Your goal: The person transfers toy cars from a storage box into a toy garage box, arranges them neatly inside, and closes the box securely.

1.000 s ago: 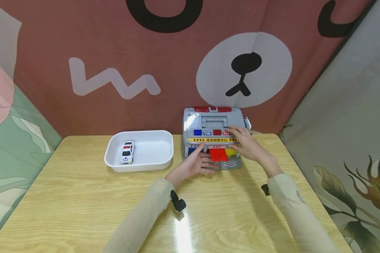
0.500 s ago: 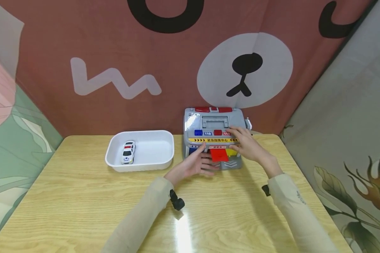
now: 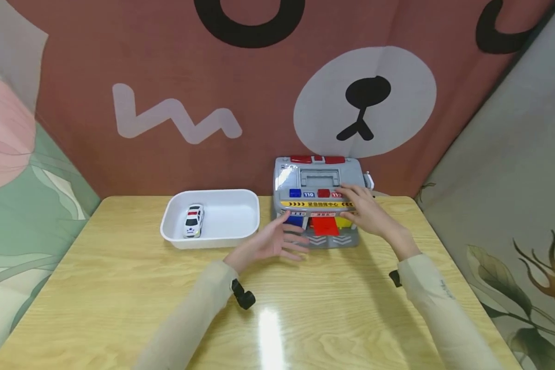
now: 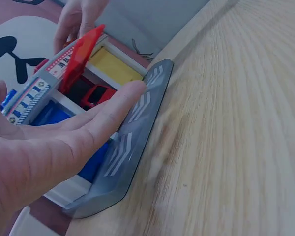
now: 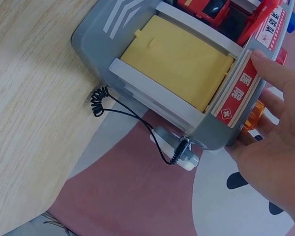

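Observation:
A grey toy garage with red roof lights stands at the table's back right. Its middle red door is swung up and outward, and a red toy car sits in the bay under it. The yellow door and the blue door are down. My right hand grips the roof's front edge at the right, thumb on the front label, fingers over the top. My left hand holds nothing, its fingers extended before the garage's left front.
A white tray stands left of the garage, with a white toy police car in it. A small white handset on a coiled black cord hangs at the garage's side. A patterned curtain rises behind the table.
My left hand has drawn back to the left, away from the red door. The right hand keeps its place on the garage, and the red door stays raised. The head view has shifted slightly.

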Tool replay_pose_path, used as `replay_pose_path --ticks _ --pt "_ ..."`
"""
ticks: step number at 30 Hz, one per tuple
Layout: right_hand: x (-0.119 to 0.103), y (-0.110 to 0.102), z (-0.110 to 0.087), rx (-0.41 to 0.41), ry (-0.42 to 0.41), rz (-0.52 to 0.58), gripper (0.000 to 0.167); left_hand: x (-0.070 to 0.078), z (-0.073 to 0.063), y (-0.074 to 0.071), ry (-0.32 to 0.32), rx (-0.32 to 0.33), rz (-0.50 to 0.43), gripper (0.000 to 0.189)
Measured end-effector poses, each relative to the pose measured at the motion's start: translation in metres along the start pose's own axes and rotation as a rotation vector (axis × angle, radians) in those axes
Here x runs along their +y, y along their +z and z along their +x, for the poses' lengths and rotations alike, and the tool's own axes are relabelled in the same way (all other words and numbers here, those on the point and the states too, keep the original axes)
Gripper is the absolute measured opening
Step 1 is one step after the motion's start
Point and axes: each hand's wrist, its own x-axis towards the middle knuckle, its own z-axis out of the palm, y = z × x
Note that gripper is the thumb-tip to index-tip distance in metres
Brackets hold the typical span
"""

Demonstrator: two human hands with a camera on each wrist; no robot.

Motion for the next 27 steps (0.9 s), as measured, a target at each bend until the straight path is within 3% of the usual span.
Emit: replay_pose_path --ticks 5,10,14,19,21,24,27 --pt "0.001 0.001 -0.002 -0.007 0.002 0.01 0.066 0.002 -0.013 -0.002 0.007 0.028 0.055 0.087" --pt "0.003 0.002 -0.003 -0.009 -0.007 0.004 0.066 0.008 -0.026 0.003 0.036 0.111 0.273 0.08" --pt "0.004 0.002 -0.002 0.006 -0.018 -0.001 0.066 0.015 -0.032 0.012 0.186 0.281 0.586 0.065" --pt "0.005 0.0 -0.002 0.012 -0.023 -0.009 0.066 0.023 -0.028 0.024 0.492 0.6 1.129 0.03" --pt "0.004 0.0 -0.002 0.018 -0.022 -0.011 0.067 0.026 -0.025 0.027 0.576 0.723 1.304 0.027" --pt "0.003 0.0 -0.002 0.02 -0.015 -0.021 0.067 0.028 -0.019 0.029 0.608 0.83 1.518 0.041" --pt "0.002 0.001 -0.003 0.012 -0.012 -0.023 0.067 0.027 -0.012 0.025 0.554 0.866 1.713 0.065"
